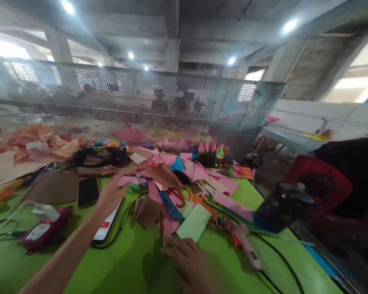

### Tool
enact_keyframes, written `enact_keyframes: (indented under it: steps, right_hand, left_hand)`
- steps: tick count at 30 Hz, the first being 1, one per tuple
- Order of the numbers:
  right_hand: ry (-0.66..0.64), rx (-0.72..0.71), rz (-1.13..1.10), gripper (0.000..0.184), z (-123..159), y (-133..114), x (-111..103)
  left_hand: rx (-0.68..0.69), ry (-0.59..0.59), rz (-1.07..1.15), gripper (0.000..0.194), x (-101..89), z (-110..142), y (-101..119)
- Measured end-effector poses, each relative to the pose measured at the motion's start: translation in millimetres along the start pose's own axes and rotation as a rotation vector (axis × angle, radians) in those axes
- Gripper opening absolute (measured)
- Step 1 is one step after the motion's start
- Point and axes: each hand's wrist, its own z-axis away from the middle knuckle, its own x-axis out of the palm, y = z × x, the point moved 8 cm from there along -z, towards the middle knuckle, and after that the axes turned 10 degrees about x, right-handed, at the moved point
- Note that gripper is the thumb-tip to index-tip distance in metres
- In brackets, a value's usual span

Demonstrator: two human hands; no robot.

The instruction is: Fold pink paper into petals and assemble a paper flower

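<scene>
"Can you read any writing on the surface (122, 261)?"
"No, not one word or number. The small maroon padded pouch (59, 228) carries a whitish rectangular label (38, 231), with faint darker marks too blurred to make out."
"And the flat white slab with rounded corners (102, 233), partly under the forearm?"
"It has a solid red block (105, 224) printed near its lower end. Any lettering there is too small and smeared to tell."
"The slim pink handle of the corded tool (247, 247)?"
"A little dark mark (254, 256), illegible."
</scene>
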Motion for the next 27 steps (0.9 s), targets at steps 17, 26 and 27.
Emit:
enact_keyframes:
  steps: [17, 26, 27]
  right_hand:
    - [0.511, -0.113, -0.15, 0.032, 8.2, 37.4, -10.1]
    - [0.535, -0.087, -0.148, 0.029, 15.7, 21.4, -32.3]
    - [0.562, -0.08, -0.167, 0.029, 17.6, 19.1, -38.3]
  left_hand:
    - [-0.017, 0.197, 0.203, 0.048, 48.1, 53.6, 38.4]
    - [0.14, 0.315, 0.749, 0.024, 41.8, 62.0, 82.8]
    - [0.157, 0.288, 0.792, 0.023, 43.5, 63.3, 88.6]
